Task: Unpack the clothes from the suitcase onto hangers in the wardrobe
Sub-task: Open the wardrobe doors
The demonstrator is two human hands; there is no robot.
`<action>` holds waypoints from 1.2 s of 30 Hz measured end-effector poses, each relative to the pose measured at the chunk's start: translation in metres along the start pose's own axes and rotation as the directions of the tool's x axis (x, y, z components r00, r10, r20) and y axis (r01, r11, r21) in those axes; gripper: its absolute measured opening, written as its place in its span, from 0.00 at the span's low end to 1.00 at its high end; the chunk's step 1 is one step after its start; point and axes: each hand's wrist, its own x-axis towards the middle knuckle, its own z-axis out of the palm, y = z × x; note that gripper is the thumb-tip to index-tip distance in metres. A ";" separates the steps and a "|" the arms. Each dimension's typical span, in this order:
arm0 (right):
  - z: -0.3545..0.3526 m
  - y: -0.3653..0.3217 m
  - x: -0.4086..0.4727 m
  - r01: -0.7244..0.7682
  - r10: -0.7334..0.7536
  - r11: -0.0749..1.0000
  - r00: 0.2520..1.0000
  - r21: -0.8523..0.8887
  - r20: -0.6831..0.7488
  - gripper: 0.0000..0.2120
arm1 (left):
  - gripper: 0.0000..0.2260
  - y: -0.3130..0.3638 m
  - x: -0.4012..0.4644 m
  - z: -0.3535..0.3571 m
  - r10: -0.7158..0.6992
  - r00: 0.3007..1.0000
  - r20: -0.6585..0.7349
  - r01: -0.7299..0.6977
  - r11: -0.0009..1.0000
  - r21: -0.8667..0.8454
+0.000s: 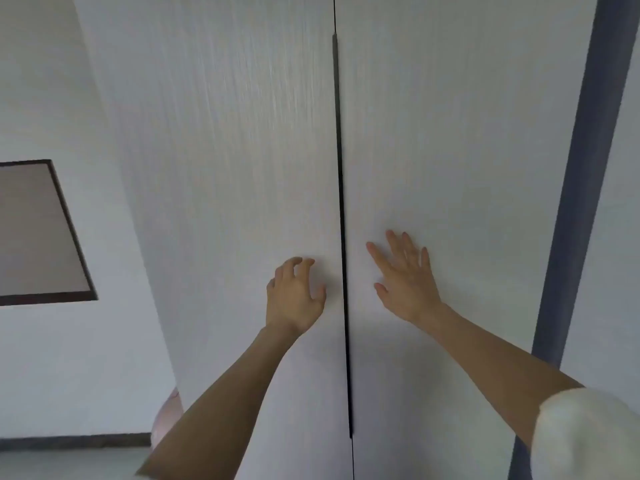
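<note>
A tall white wardrobe fills the view, its left door (225,168) and right door (450,150) closed against each other along a dark vertical seam (341,202). My left hand (294,296) hovers at the left door just beside the seam, fingers curled and apart, holding nothing. My right hand (405,278) lies flat on the right door with fingers spread. No suitcase, clothes or hangers are in view.
A grey-blue vertical strip (581,168) runs down the wardrobe's right side. On the left is a white wall with a dark-framed panel (38,233). A pale pink object (168,417) peeks out behind the wardrobe's lower left corner, above a dark skirting board (69,441).
</note>
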 end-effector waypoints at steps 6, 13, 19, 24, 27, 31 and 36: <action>0.045 0.011 0.020 0.003 0.001 0.992 1.000 -0.126 0.028 0.46 | 0.20 0.005 0.021 0.044 -0.096 0.995 0.036 0.101 0.984 -0.150; 0.076 0.018 0.030 -0.012 -0.022 0.978 0.986 -0.206 -0.162 0.62 | 0.13 0.012 0.044 0.072 -0.130 0.985 -0.112 0.125 0.991 -0.048; 0.069 0.018 0.025 0.032 -0.040 0.996 0.994 -0.079 -0.099 0.53 | 0.10 0.020 0.036 0.073 -0.171 0.982 -0.085 0.166 0.985 -0.055; 0.043 0.021 0.008 0.070 -0.071 0.997 0.996 0.012 0.052 0.39 | 0.09 0.033 0.024 0.064 -0.229 0.972 -0.045 0.224 0.970 -0.095; 0.044 0.021 -0.022 0.021 -0.032 0.996 0.991 0.086 0.129 0.36 | 0.07 0.032 0.000 0.055 -0.192 0.978 -0.081 0.178 0.973 -0.149; 0.052 0.001 -0.063 -0.015 -0.029 0.945 0.991 0.326 0.129 0.29 | 0.08 0.023 -0.040 0.035 -0.085 0.987 -0.139 0.058 0.980 -0.190; 0.034 -0.063 -0.106 -0.067 -0.176 0.569 0.964 0.819 0.201 0.19 | 0.22 0.006 -0.091 -0.005 -0.015 0.991 -0.130 -0.029 0.944 -0.327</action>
